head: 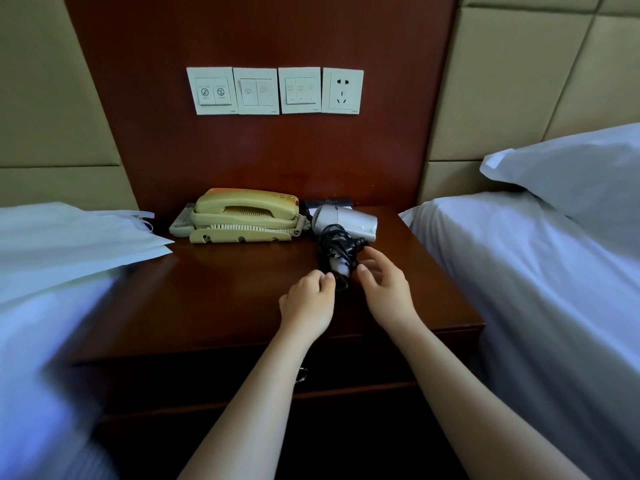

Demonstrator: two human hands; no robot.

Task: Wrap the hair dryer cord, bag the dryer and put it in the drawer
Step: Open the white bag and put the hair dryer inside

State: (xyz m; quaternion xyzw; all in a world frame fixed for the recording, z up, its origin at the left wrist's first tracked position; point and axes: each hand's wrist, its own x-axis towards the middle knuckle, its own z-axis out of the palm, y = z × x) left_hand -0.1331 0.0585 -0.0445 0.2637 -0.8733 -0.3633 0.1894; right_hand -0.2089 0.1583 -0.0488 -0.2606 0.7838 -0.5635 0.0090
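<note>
A silver hair dryer (346,221) lies on the dark wooden nightstand (214,299), its handle pointing toward me. Its black cord (337,252) is wound in loops around the handle. My left hand (308,304) has its fingers curled, with the fingertips pinching the lowest loop of cord at the handle's end. My right hand (384,285) is just right of the handle, fingers apart, thumb close to the cord, holding nothing. A white bag (76,237) lies on the bed at the left. The drawer front (207,382), with a small metal pull (302,375), is shut below the tabletop.
A beige telephone (246,214) with a coiled cord stands at the back of the nightstand, with a remote (181,223) to its left. Wall switches and a socket (343,91) are above. White-sheeted beds flank the nightstand, and a pillow (575,174) lies on the right bed.
</note>
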